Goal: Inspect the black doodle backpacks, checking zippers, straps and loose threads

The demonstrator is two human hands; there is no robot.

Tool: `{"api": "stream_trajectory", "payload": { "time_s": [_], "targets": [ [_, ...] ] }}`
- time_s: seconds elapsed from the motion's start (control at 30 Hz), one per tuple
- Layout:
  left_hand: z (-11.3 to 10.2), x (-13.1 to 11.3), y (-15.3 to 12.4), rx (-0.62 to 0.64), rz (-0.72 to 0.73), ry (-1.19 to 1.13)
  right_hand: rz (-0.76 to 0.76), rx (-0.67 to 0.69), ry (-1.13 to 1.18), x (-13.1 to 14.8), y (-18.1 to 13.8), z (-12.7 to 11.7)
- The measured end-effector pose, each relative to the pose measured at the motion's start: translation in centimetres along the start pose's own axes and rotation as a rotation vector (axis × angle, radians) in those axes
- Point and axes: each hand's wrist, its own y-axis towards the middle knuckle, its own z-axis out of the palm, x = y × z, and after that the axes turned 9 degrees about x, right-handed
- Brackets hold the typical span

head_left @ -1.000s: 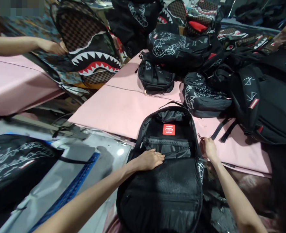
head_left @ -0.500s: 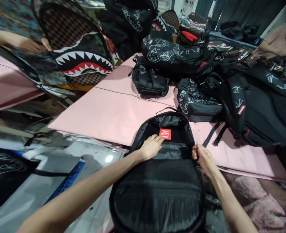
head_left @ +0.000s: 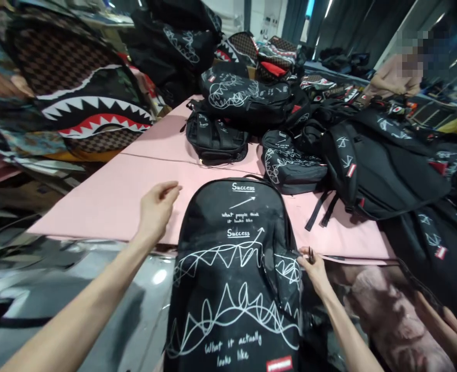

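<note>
A black backpack (head_left: 236,268) with white scribble lines and the word "Success" lies flat before me, front flap closed, its top on the pink table (head_left: 127,191). My left hand (head_left: 156,209) hovers just left of the backpack's top, fingers curled together with nothing in them. My right hand (head_left: 314,266) rests at the backpack's right edge, pinching a small dark thing, perhaps a zipper pull.
Several black backpacks (head_left: 294,165) are piled at the back and right of the pink table. A shark-mouth checkered backpack (head_left: 84,103) stands at the left, with another person's hand (head_left: 3,85) on it. A person (head_left: 394,77) works far right. Another hand (head_left: 448,325) shows at lower right.
The backpack's front flap, open before with the red label showing, now lies closed. My left hand has lifted off the inside to the left; my right hand moved down its right edge.
</note>
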Motion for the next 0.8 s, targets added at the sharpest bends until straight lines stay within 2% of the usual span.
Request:
{"api": "stream_trajectory", "payload": {
  "time_s": [0.03,0.07,0.1,0.17,0.27,0.33,0.37,0.47,0.53,0.6,0.7,0.8],
  "targets": [
    [0.6,-0.1,-1.4,-0.050,0.075,0.052,-0.012,-0.050,0.022,-0.4,0.0,0.5],
    [1.9,-0.5,-3.0,-0.045,0.204,0.140,-0.025,-0.097,0.043,-0.6,0.0,1.0],
    [3.8,-1.0,-4.6,0.019,0.354,0.244,-0.038,-0.131,0.055,-0.5,0.0,1.4],
    [8.9,-2.3,-7.9,0.376,0.649,0.428,-0.068,-0.170,0.057,0.2,-0.1,1.9],
    [16.7,-3.9,-11.6,0.695,0.754,0.647,-0.131,-0.200,0.029,1.6,-0.4,2.0],
    [20.2,-4.3,-12.8,0.800,0.753,0.728,-0.180,-0.207,-0.001,2.2,-0.7,1.9],
    [21.2,-4.4,-13.0,0.821,0.752,0.747,-0.195,-0.204,-0.006,2.3,-0.8,1.8],
    [22.0,-4.7,-12.3,0.828,0.759,0.749,-0.184,-0.105,0.018,1.8,-1.2,1.9],
    [21.8,-5.8,-10.4,0.803,0.735,0.735,-0.172,-0.039,0.027,1.2,-1.8,2.2],
    [21.3,-7.5,-7.1,0.722,0.669,0.723,-0.193,-0.037,0.017,0.8,-2.7,2.6],
    [19.7,-9.7,-0.3,0.524,0.489,0.707,-0.248,-0.057,-0.002,0.6,-4.3,2.6],
    [15.9,-8.7,5.5,0.367,0.238,0.665,-0.256,-0.044,0.000,0.5,-5.0,1.8]
  ]
}}
